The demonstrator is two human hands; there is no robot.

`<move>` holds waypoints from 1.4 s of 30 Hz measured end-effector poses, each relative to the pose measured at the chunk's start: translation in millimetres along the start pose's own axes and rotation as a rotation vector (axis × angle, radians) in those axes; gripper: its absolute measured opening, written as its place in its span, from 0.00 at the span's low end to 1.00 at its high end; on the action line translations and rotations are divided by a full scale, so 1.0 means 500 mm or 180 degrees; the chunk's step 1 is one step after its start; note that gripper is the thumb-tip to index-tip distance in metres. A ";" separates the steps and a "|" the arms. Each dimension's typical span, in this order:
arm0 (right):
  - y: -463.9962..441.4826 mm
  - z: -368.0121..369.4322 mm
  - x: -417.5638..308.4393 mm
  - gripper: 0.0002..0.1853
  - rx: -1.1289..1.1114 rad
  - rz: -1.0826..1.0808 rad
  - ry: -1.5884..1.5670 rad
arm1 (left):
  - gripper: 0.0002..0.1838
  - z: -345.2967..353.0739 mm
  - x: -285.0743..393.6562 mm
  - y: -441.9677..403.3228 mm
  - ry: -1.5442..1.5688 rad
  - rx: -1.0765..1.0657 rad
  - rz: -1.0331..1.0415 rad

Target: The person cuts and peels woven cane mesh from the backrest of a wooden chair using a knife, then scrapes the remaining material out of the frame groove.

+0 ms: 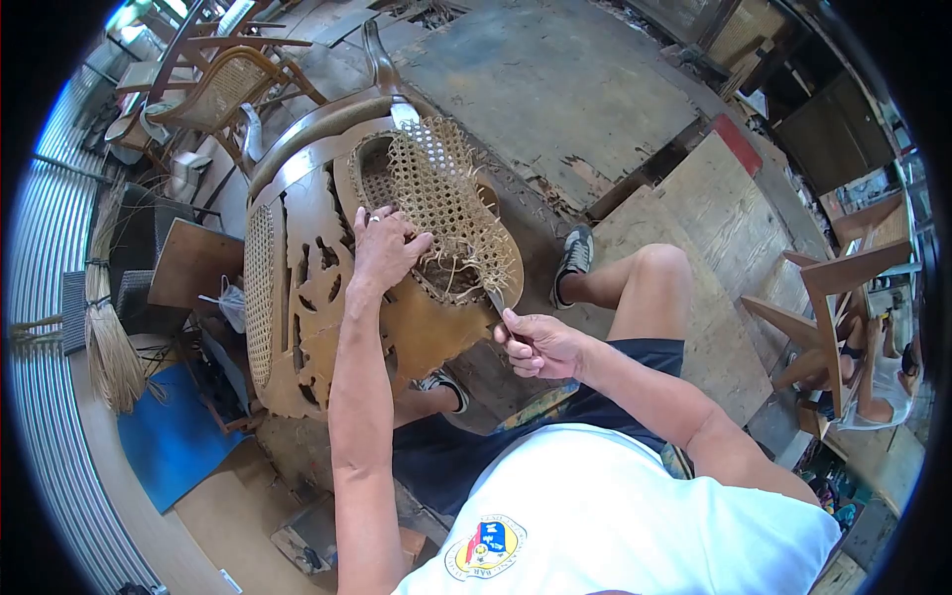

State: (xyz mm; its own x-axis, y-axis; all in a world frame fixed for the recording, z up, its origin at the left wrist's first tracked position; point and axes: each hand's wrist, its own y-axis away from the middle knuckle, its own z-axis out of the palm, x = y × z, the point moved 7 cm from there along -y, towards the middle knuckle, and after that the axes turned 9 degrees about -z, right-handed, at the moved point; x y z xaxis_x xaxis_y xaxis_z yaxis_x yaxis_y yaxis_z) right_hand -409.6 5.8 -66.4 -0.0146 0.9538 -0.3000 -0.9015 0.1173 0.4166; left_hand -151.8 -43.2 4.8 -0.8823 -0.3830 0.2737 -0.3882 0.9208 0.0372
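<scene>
A carved wooden chair frame (436,347), with cut-out scrollwork, lies in front of my knees. Over its rounded opening a sheet of woven cane webbing (436,178) is partly loose and folded back, its near edge frayed into broken strands (476,256). My left hand (385,248) lies across the opening with its fingers curled on the webbing's left edge. In my right hand (540,345) is a thin-bladed tool (498,300), its blade pointing up at the rim of the opening beside the frayed strands. The fingers wrap its handle, so its exact kind is hidden.
Another cane panel (260,288) fills the frame's left side. Bundled cane strands (104,347) hang at the left, above a blue sheet (174,436). Cane chairs (223,94) stand at upper left. At right are plywood boards (729,228), a wooden chair frame (818,307) and another person (883,382).
</scene>
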 end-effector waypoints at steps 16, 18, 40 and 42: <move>0.045 0.315 -0.097 0.18 -0.0865 -0.1006 -0.1411 | 0.20 -0.005 -0.028 0.008 0.1181 0.0265 -0.0056; 0.016 0.319 -0.198 0.18 -0.0650 -0.1538 -0.1286 | 0.20 -0.011 -0.023 0.006 0.1133 0.0240 0.0019; -0.010 -0.079 -0.630 0.18 0.1656 -0.2488 0.3969 | 0.16 -0.078 -0.213 0.036 0.3592 0.2119 -0.1328; -0.021 -0.072 -0.646 0.18 0.1535 -0.2637 0.3917 | 0.16 -0.066 -0.254 0.050 0.4092 0.2503 -0.1720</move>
State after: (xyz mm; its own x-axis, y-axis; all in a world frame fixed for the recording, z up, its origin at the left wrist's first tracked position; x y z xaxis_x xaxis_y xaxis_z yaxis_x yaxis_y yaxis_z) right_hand -410.8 -313.5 -4.9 -0.1517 -0.1964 -0.9687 -0.6215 0.7811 -0.0610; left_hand -40.6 31.1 2.5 0.0397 0.0513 0.9979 -0.9587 0.2836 0.0236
